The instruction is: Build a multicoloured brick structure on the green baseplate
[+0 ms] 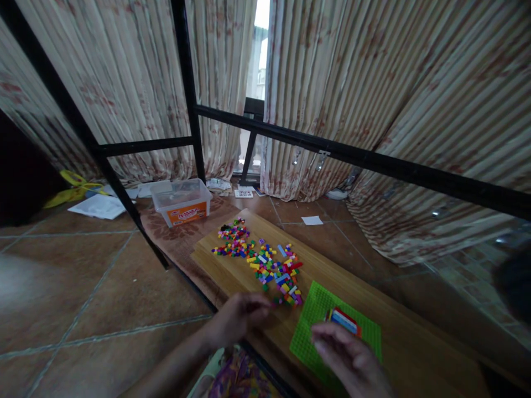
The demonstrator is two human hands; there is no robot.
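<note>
My left hand (239, 319) is over the near edge of the wooden board, its fingers curled and thumb close to the fingertips. Motion blur hides what they pinch, if anything. Just past those fingertips lie loose toy building bricks (271, 271) in many colours. My right hand (352, 356) hovers at the green studded baseplate (309, 323), fingers loosely stretched and apart, with nothing seen in them. Partly behind this hand, a small block of joined bricks (345, 320), red, white and blue, stands on the baseplate.
A clear plastic tub (182, 202) with an orange label sits on the brown cloth (151, 221) beyond the wooden board (332, 271). Black metal bars (282, 130) cross in front of the curtains (332, 72). Papers (312, 220) lie on the tiled floor.
</note>
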